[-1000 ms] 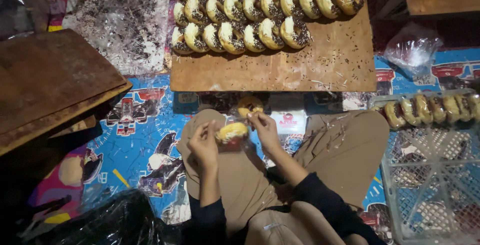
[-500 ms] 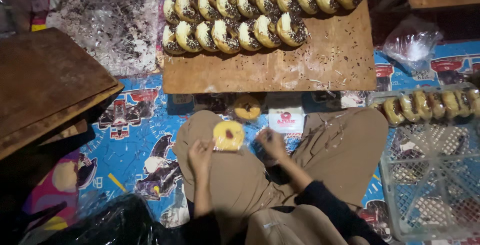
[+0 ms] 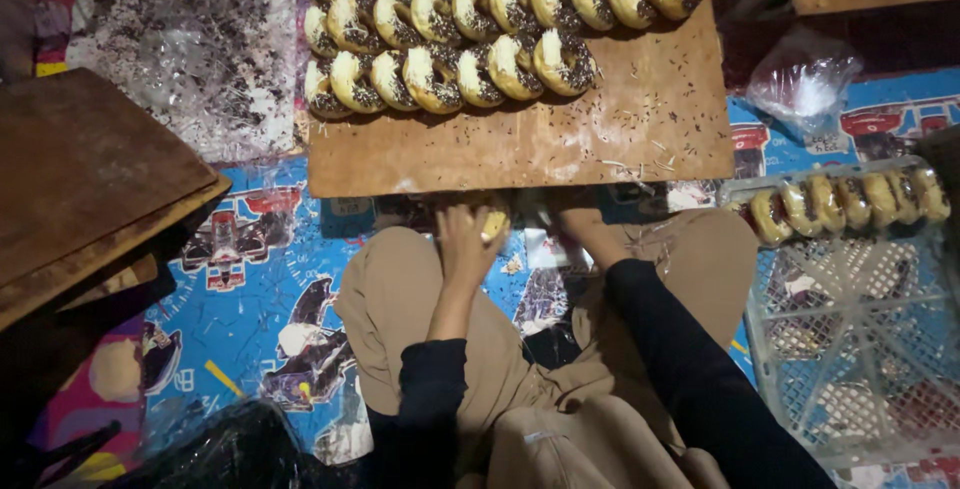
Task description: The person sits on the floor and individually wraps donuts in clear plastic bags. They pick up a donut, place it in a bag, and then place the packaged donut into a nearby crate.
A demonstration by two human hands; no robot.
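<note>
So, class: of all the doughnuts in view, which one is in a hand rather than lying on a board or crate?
The doughnut under the left hand, just below the wooden board's near edge; the others lie in rows, untouched.

Roughly twenty-four doughnuts [image 3: 480,19], two hands [image 3: 465,239], one crate [image 3: 860,349].

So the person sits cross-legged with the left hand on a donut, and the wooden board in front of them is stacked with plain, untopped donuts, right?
Not quite. The head view shows the donuts on the wooden board are topped, with white icing and dark sprinkles, not plain. The rest holds: the person sits cross-legged, and the left hand rests on a donut just below the board's near edge.
</note>
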